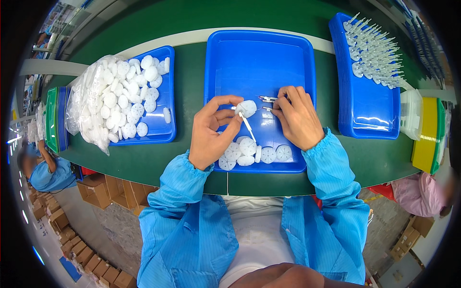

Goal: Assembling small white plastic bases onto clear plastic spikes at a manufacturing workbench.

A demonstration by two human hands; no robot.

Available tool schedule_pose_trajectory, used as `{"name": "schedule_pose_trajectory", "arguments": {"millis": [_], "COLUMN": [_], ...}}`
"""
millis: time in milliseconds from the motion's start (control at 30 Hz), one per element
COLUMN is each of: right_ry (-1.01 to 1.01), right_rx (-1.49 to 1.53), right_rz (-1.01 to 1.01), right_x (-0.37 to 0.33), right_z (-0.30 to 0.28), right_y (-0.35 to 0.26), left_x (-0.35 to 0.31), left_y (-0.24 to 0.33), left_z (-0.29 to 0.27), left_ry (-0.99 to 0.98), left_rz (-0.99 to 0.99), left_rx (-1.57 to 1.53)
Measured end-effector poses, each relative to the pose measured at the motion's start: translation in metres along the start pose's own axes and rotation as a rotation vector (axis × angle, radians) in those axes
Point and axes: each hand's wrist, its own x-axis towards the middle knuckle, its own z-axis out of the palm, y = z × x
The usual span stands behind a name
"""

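Note:
My left hand [213, 129] pinches a white round disc [246, 108] between thumb and fingers, above the middle blue tray [259, 57]. A thin white stem [247, 126] slants down from the disc toward the near side; I cannot tell how it is joined. My right hand [298, 117] is closed on several small thin rods [268, 99], whose dark and pale ends stick out to the left. Its fingertips are apart from the disc. Below both hands, several loose white discs [247, 147] with slotted faces lie along the tray's near edge.
To the left, a clear plastic bag [89, 98] spills white discs into a blue tray [165, 126]. On the right, stacked blue trays [367, 115] hold rows of white stemmed pieces [374, 50]. Yellow and green bins [425, 134] stand farther right. Two other people sit at the sides.

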Motion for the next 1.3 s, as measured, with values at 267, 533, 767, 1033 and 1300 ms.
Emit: {"name": "schedule_pose_trajectory", "arguments": {"millis": [267, 533, 767, 1033, 1300], "right_ry": [0.109, 0.277, 0.239, 0.197, 0.189], "right_rx": [0.395, 0.186, 0.090, 0.146, 0.350], "right_rz": [0.198, -0.039, -0.053, 0.009, 0.057], "right_x": [-0.008, -0.007, -0.011, -0.011, -0.010], "right_z": [-0.028, -0.019, -0.013, -0.018, -0.023], "right_y": [-0.027, -0.042, -0.045, -0.045, -0.041], "left_x": [-0.001, -0.005, -0.006, -0.007, -0.003], "left_y": [-0.001, -0.004, -0.004, 0.002, 0.002], "left_z": [0.002, 0.008, 0.012, 0.013, 0.015], "left_ry": [0.002, 0.003, 0.085, 0.144, 0.084], "left_rz": [-0.041, -0.052, 0.041, 0.204, 0.453], "left_rx": [-0.129, -0.207, -0.072, 0.320, 0.551]}}
